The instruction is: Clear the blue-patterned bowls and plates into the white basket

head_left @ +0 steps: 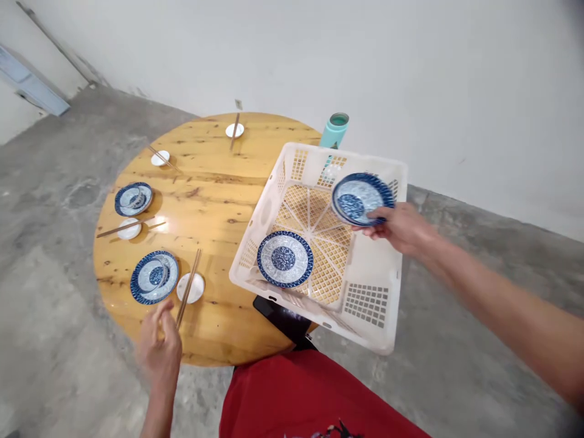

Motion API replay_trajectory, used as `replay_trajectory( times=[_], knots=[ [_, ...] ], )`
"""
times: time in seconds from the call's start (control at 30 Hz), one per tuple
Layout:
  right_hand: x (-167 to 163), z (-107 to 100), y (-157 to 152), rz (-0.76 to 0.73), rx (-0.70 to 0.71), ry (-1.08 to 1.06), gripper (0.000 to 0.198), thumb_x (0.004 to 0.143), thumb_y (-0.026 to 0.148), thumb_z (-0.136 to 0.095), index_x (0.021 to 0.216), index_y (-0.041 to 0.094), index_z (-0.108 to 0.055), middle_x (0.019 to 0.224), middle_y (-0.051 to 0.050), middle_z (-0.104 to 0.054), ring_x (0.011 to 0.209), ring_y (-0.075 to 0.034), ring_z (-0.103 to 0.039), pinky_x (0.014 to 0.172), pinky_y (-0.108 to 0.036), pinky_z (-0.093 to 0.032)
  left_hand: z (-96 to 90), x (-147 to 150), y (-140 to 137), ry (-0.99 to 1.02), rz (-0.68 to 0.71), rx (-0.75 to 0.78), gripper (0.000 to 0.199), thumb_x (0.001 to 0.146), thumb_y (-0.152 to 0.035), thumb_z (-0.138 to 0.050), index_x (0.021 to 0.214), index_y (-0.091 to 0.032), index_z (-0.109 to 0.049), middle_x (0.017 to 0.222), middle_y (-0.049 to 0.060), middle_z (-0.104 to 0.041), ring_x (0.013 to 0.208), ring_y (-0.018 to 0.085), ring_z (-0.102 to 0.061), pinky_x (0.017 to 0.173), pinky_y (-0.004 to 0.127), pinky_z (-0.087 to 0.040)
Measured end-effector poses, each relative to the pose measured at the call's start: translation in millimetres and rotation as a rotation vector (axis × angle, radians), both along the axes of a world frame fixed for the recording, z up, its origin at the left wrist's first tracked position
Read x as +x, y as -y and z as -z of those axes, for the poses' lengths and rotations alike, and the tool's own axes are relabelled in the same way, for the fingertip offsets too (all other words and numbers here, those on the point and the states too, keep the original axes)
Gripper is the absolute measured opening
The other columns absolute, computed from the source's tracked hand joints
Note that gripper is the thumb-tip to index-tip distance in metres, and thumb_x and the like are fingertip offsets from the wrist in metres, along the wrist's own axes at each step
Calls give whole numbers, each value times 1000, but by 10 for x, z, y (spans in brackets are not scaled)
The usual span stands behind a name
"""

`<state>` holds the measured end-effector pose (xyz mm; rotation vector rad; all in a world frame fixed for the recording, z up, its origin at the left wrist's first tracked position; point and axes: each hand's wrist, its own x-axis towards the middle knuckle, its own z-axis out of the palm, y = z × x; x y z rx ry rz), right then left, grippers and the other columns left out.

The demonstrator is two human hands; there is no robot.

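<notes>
My right hand grips a blue-and-white patterned plate by its near right edge, thumb on top, and holds it tilted over the white plastic basket. Its thick rim may be more than one plate stacked; I cannot tell. Another blue-and-white plate lies in the basket's near left part. My left hand, slightly blurred, hovers at the table's near left edge with loosely bent fingers and nothing held. Closest to it are a pair of chopsticks across a small white dish and a blue-rimmed plate with a clear glass bowl on it.
The basket overhangs the right edge of the round wooden table. Farther left stand another blue-rimmed plate and small white dishes with chopsticks. A turquoise bottle is behind the basket; a dark flat object pokes out under it.
</notes>
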<state>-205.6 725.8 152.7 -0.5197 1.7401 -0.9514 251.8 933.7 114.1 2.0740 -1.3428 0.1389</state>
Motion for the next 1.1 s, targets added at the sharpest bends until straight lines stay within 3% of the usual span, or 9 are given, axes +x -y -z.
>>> replay_trajectory(
  times=[0.03,0.13,0.23,0.4,0.57,0.8,1.1],
  knots=[
    [123,106,173,-66,-5,27,18,88,-1,-53,80,11,-64,60,-11,-69,40,-11,-56,37,-18,-41,29,10,-203,-83,-140,73,32,96,-38,-48,103,-23,-75,104,6,-78,104,25,-73,102,40,-54],
    [345,502,592,-63,54,24,15,91,0,-52,87,7,-63,52,-8,-64,38,-13,-57,35,-18,-43,154,-56,-701,-366,-463,182,35,86,-48,-54,97,-24,-77,101,5,-80,113,31,-72,110,47,-50],
    [455,850,892,-39,77,7,12,92,1,-53,97,6,-63,51,-6,-64,38,-15,-59,33,-17,-42,336,-195,-1010,-549,-618,182,41,80,-53,-56,100,-24,-77,93,5,-80,109,33,-74,107,48,-54],
    [621,1202,1191,-10,82,3,10,98,7,-53,103,8,-62,52,-2,-63,38,-13,-59,35,-15,-44,626,-397,-1219,-707,-652,183,44,72,-58,-60,94,-22,-75,87,5,-79,94,31,-77,93,44,-61],
    [741,1397,1333,6,75,16,13,100,9,-51,108,9,-61,52,1,-63,36,-10,-56,37,-15,-46,749,-482,-1265,-763,-675,140,46,67,-58,-63,91,-21,-76,85,5,-79,86,30,-77,89,43,-63],
    [745,1476,1382,12,78,52,15,101,11,-50,111,7,-60,55,-1,-65,36,-11,-56,38,-17,-48,754,-499,-1217,-796,-657,145,43,63,-57,-66,84,-22,-77,81,4,-79,81,30,-78,75,39,-66],
    [746,1511,1441,24,77,64,16,102,18,-52,112,8,-60,52,0,-62,34,-10,-52,37,-16,-48,791,-438,-1147,-846,-594,169,41,64,-57,-68,86,-23,-77,85,4,-80,84,29,-78,78,38,-66]
  ],
)
